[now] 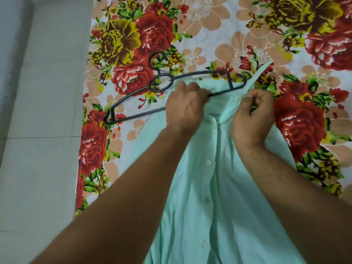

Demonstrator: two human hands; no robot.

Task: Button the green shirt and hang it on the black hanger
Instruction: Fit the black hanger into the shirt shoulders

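- Head view: a person bends over a bed spread with a floral sheet [219, 31], both forearms reaching forward to the neck of the green shirt [213, 187], which lies front-up and runs from the hands back toward the body.
- The left hand [183, 109] is closed over the shirt's left shoulder and the lower bar of the black hanger [192, 77], apparently steadying the frame so that it can be fed into the neck opening.
- The right hand [252, 119] is pinched shut on the collar edge, lifting it, it seems, to hold the opening wide for the hanger's right end, which lies between the two hands.
- The hanger's hook and left arm lie beyond and to the left of the left hand, outside the shirt.
- Several buttons [209, 162] below the hands look fastened; the topmost, under the knuckles, cannot be judged.
- Buttoning appears largely done; the hanging is under way.
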